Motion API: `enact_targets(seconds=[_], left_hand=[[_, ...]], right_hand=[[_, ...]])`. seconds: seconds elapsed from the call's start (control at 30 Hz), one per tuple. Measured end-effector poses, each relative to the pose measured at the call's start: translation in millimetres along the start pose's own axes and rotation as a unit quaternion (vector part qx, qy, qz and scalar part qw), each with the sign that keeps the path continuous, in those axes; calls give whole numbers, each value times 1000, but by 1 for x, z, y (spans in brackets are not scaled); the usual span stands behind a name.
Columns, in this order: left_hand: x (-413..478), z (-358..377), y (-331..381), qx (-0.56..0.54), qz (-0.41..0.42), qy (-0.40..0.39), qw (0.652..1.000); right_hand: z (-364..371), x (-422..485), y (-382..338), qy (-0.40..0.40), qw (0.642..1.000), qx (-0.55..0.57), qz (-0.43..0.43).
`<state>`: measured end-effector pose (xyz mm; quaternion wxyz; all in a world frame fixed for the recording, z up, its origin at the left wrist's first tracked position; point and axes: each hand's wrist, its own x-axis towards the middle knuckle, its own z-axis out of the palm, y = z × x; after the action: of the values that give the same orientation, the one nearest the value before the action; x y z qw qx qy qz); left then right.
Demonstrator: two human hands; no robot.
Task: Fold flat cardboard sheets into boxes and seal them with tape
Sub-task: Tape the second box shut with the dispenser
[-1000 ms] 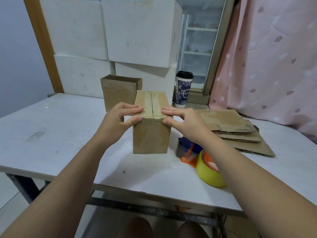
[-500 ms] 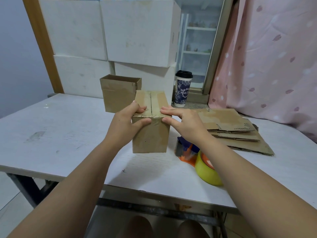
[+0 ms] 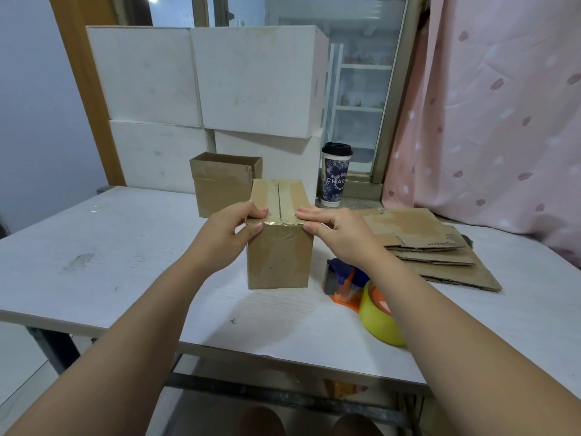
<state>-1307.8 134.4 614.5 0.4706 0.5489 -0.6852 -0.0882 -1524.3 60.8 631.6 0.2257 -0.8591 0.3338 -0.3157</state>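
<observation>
Hands are both gripping the taped box point(image 3: 278, 256), which is standing mid-table point(image 3: 125, 247). I'm watching the left hand point(image 3: 226, 234) pinching its near left top corner, fingers on the lid, thumb on the front, and the right hand point(image 3: 336, 234) pinching the near right corner likewise. Behind it, a paper cup point(image 3: 334, 177) is showing "CHAG" in white letters, with the rest curving out of view.

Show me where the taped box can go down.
Widest bare stretch: the left half of the table, left of the open box and taped box. A narrower strip runs along the near edge. Right side is crowded: tape dispenser, yellow roll, flat cardboard stack.
</observation>
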Motion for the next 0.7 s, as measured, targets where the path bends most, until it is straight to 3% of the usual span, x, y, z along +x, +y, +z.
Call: enact_targets(seconds=[0.13,0.23,0.33,0.47,0.63,0.7], left_hand=[[0,-4,5,83,9,-5,996],[-6,-2,11,109,-6,-21,994],[-13,9,18,151,-18,-33,988],[-22,28,28,270,-30,68,960],[-25,41,46,381,28,121,916],[-20,37,57,359,20,79,930]], right_hand=[[-4,-1,-6,-27,998,-49,10],[-15,-8,-7,-21,998,-23,45],[-35,-14,5,7,987,-119,103],[-55,-23,21,-120,954,-220,164],[-79,-45,27,-258,914,-133,284],[-84,-53,37,-288,908,-65,297]])
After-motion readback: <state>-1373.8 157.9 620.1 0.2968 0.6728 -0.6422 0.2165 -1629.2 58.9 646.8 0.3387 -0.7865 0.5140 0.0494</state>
